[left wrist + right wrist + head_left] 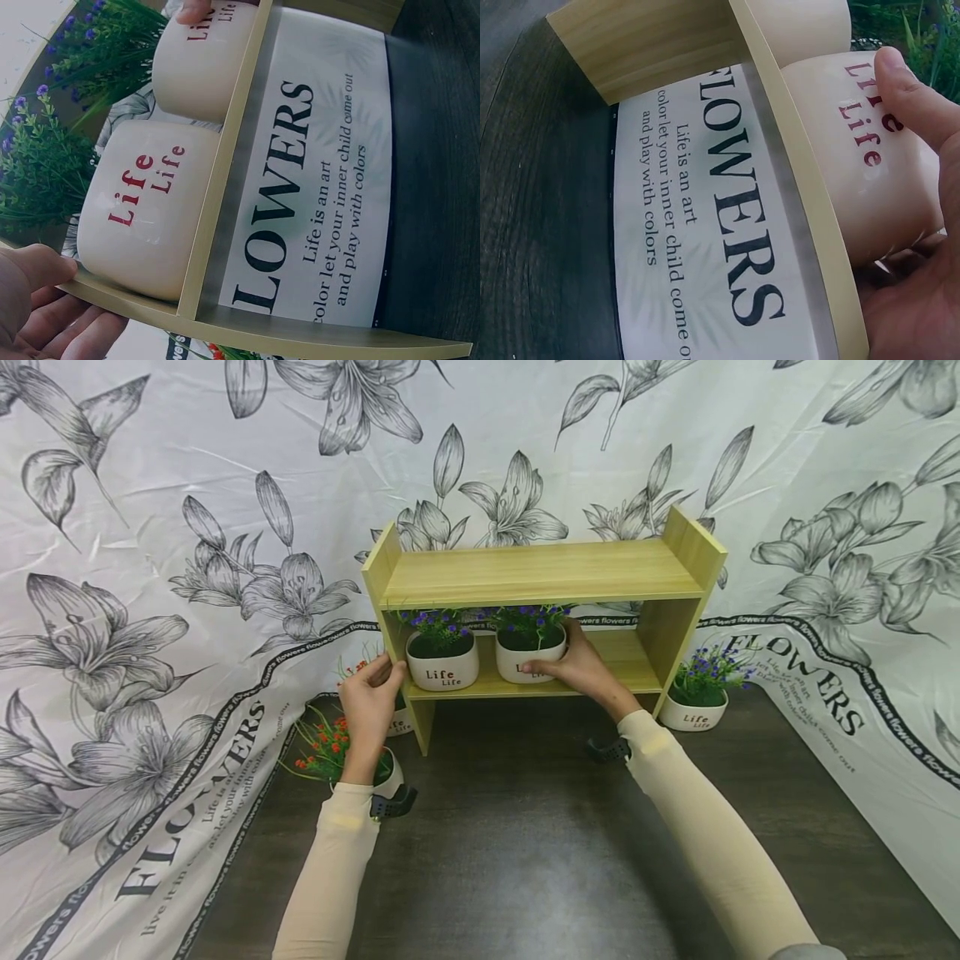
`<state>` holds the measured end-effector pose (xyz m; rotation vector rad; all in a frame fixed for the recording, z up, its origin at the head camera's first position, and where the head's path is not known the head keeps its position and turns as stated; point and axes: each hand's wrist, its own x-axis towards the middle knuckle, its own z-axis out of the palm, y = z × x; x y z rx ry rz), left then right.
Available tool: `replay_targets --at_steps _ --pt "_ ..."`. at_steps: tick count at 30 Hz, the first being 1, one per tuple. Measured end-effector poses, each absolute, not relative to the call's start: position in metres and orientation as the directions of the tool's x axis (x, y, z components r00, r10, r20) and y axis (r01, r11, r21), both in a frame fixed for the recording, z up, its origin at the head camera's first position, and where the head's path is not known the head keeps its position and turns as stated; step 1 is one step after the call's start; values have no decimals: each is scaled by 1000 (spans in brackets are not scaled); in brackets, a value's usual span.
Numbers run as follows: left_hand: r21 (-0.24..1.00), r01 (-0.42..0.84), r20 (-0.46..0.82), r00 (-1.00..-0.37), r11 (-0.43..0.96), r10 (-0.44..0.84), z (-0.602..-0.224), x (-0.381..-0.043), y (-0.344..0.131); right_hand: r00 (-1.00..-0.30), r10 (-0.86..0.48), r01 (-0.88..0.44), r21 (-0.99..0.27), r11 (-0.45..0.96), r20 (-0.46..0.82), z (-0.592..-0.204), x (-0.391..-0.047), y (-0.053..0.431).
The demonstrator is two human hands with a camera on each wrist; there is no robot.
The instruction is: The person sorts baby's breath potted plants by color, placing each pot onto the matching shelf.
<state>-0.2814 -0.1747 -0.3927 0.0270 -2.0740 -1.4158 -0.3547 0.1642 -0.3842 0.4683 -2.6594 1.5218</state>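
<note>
A two-tier wooden shelf (532, 570) stands against the flower-print cloth. On its lower board sit two white "Life" pots with purple-flowered plants, side by side with a small gap. My right hand (587, 667) grips the right one, a potted plant (513, 653), with the thumb across its printed front and the fingers round its right side. At the shelf's left end, my left hand (372, 697) holds the side panel, thumb at the front edge and fingers behind it. Beside that thumb is the left potted plant (139, 206), close to the panel.
To the shelf's right stands another purple-flowered pot (693, 714). On the left, an orange-flowered pot (392, 775) is partly behind my left wrist, and a further white pot (401, 723) stands against the shelf's side. All are on the dark wooden table (495, 827).
</note>
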Motion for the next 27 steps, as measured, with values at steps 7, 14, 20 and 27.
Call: replay_targets --at_steps 7,14,20,27 --pt "850 312 472 -809 425 -350 -392 -282 -175 -949 -247 -294 -833 469 196 -383 -354 165" --pt "850 311 472 -808 426 -352 -392 -282 -174 -946 -254 -294 -858 421 200 -380 -347 171" --pt "848 314 476 -806 428 -351 -392 -282 -174 -940 -227 -328 -860 392 255 -378 -337 186" --pt "852 311 471 -805 420 -360 -391 -281 -173 -931 -163 -364 -848 386 326 -376 -322 204"
